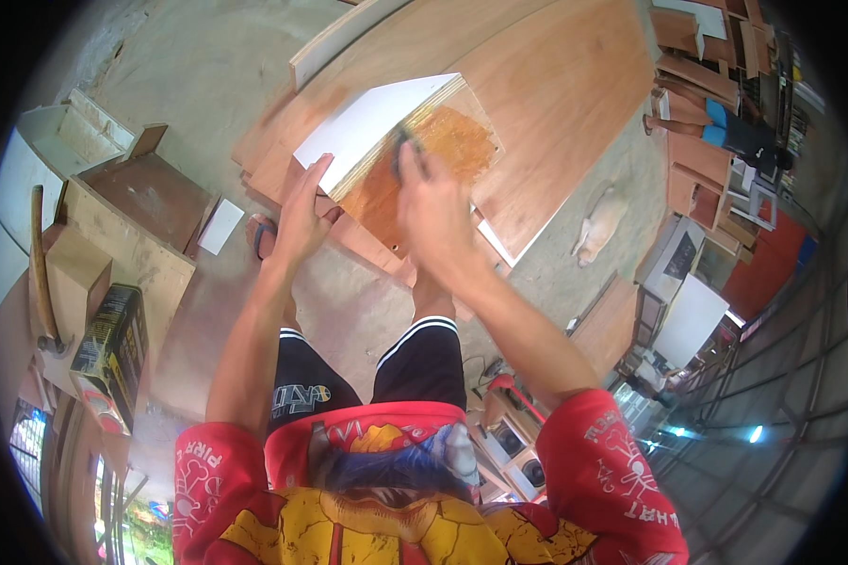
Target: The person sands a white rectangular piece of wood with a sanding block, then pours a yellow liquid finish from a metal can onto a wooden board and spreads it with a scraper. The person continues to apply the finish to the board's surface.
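In front of me is a plywood piece with a white face (377, 118) and layered edges, tilted on its side. Wet-looking amber adhesive (457, 137) covers much of its bare wood side. My left hand (301, 221) grips the near left corner, fingers straight along the white face and thumb at the lower edge. Over the coated side, my right hand (433, 212) is closed around a small dark spreading tool (400, 151), pressed near the layered edge. Motion blurs the tool, and the fingers partly hide it.
Large plywood sheets (575, 85) lie beneath the piece. To the left stand a wooden cabinet (151, 212), a hammer (42, 264) and a yellow-black can (113, 348). A dog (601, 224) lies on the floor at right; another person (725, 127) is farther off among boards.
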Action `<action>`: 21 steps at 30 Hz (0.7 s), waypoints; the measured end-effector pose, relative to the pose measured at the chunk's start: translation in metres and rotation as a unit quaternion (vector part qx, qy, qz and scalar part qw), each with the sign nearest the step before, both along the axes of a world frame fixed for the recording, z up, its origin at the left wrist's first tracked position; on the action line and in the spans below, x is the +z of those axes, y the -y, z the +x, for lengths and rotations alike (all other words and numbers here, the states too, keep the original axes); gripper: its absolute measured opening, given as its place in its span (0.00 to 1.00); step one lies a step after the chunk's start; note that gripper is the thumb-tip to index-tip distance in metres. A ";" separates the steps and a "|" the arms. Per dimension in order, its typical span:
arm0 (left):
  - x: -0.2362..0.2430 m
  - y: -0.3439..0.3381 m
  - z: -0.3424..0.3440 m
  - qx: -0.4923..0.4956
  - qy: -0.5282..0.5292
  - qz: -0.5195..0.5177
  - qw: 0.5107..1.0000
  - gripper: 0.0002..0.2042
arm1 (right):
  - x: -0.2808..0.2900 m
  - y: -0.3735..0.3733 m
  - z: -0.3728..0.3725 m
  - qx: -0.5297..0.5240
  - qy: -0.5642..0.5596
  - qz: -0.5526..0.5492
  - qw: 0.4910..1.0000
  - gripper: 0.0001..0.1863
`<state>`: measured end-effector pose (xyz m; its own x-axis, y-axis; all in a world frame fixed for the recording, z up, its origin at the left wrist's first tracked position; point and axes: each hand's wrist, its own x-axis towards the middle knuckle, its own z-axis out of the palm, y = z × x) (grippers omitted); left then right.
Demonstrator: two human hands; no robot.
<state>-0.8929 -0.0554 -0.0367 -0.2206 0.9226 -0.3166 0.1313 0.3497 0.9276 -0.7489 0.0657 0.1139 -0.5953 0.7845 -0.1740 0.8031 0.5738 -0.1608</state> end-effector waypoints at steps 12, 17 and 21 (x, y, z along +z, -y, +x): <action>-0.014 0.005 0.002 0.034 -0.004 0.081 0.996 0.46 | 0.002 -0.071 0.026 -0.132 -0.006 -0.005 0.991 0.10; -0.013 0.009 -0.003 0.031 -0.026 0.068 0.997 0.46 | 0.007 -0.003 -0.046 -0.083 -0.043 -0.072 0.993 0.10; -0.031 0.013 0.001 0.046 -0.019 0.091 0.995 0.45 | 0.013 0.028 -0.073 -0.060 -0.150 -0.073 0.984 0.09</action>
